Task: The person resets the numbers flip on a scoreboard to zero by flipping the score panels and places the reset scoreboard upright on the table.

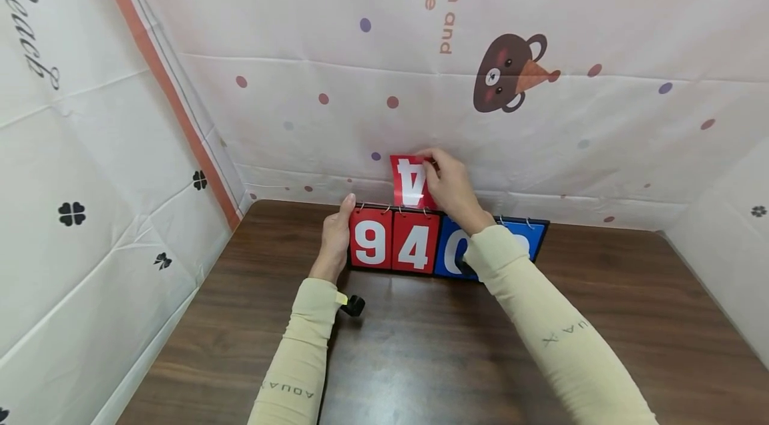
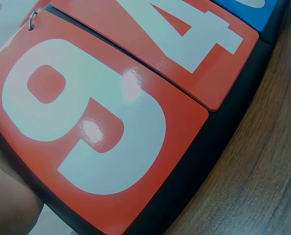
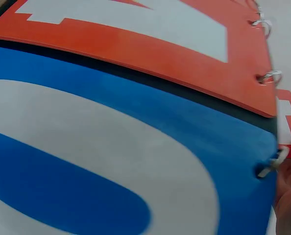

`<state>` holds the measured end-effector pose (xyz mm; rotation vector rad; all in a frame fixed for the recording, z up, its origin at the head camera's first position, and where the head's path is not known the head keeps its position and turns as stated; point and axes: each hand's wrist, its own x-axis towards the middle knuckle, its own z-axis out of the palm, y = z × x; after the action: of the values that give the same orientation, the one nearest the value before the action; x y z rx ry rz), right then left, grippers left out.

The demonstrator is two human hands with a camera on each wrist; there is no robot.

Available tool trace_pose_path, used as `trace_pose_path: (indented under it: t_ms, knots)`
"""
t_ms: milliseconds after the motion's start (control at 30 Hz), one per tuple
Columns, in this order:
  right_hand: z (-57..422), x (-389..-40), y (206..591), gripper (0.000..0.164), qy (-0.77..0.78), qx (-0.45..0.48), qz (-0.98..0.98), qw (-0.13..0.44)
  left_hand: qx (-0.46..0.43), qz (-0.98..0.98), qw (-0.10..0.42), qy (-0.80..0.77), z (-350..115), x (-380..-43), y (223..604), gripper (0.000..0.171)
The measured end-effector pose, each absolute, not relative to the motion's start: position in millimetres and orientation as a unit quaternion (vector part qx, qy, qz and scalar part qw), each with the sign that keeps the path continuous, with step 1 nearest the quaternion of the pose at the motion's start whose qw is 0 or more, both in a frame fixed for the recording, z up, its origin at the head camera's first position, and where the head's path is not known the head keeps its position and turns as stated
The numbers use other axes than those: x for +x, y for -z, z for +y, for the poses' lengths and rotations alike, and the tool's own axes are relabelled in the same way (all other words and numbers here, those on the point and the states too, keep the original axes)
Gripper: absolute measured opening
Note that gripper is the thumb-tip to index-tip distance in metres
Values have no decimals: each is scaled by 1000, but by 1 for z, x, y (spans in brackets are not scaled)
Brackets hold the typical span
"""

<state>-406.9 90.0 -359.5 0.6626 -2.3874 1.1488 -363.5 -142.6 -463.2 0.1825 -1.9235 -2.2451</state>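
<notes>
Red card (image 1: 411,181) gripped by right hand (image 1: 453,190), scoreboard (image 1: 393,242) by left hand (image 1: 335,238), only head view showing both hands.

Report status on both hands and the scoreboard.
Left hand holding scoreboard, left edge. Right hand pinching raised red card. Red side shows 94. Right sleeve partly hiding blue side.

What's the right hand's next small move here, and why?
Probably ease the raised card over behind the scoreboard, then let go. The right hand pinches that card above the rings, its 4 upside down, while another red 4 shows upright in front. The left hand holds the scoreboard's left edge, which should help steady it.
</notes>
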Motion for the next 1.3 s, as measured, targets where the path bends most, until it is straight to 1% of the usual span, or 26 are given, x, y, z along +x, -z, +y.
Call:
trace_pose_path:
  t_ms: [367, 533, 900, 1300]
  knots:
    - [93, -386, 337, 27, -427, 282, -808, 291, 58, -646, 87, 756, -143, -363, 465, 54]
    - [94, -368, 323, 27, -421, 297, -796, 317, 59, -646, 91, 756, -143, -364, 466, 54]
    - [98, -335, 319, 30, -410, 316, -804, 293, 58, -650, 93, 752, -142, -363, 466, 55]
    - [107, -319, 321, 30, -404, 338, -799, 291, 51, -646, 99, 755, -142, -362, 465, 54]
